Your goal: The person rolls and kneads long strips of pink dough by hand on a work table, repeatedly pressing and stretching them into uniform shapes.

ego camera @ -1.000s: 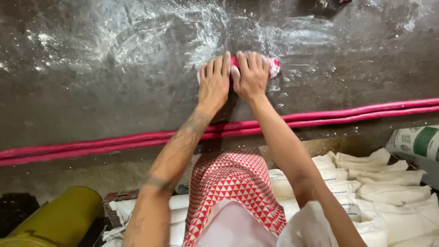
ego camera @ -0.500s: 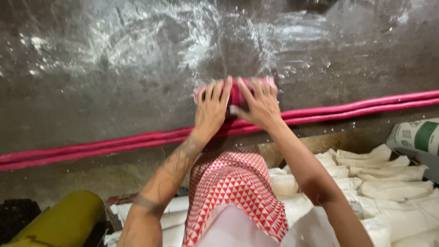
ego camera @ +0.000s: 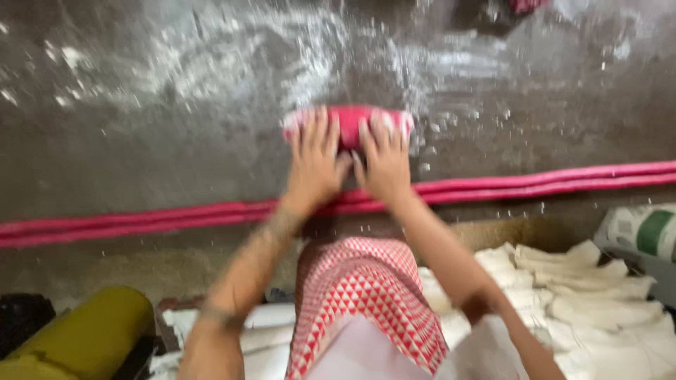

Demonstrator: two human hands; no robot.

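Note:
Both my hands press on a pink scrubbing brush (ego camera: 348,121) that lies on the wet grey concrete floor (ego camera: 141,141). My left hand (ego camera: 315,165) covers its left half with fingers spread. My right hand (ego camera: 384,163) covers the right half. Soapy white foam and water drops spread over the floor beyond the brush. The picture is blurred by motion.
Two pink hoses (ego camera: 563,184) run side by side across the floor near me. A red and white patterned cloth (ego camera: 359,295) hangs in front of me. Folded white cloths (ego camera: 577,281) lie at the right, a yellow-green roll (ego camera: 84,331) at the lower left, a green and white sack (ego camera: 644,232) at the right edge.
My hands and the brush have slid back toward me over the wet floor. More water drops are in the air.

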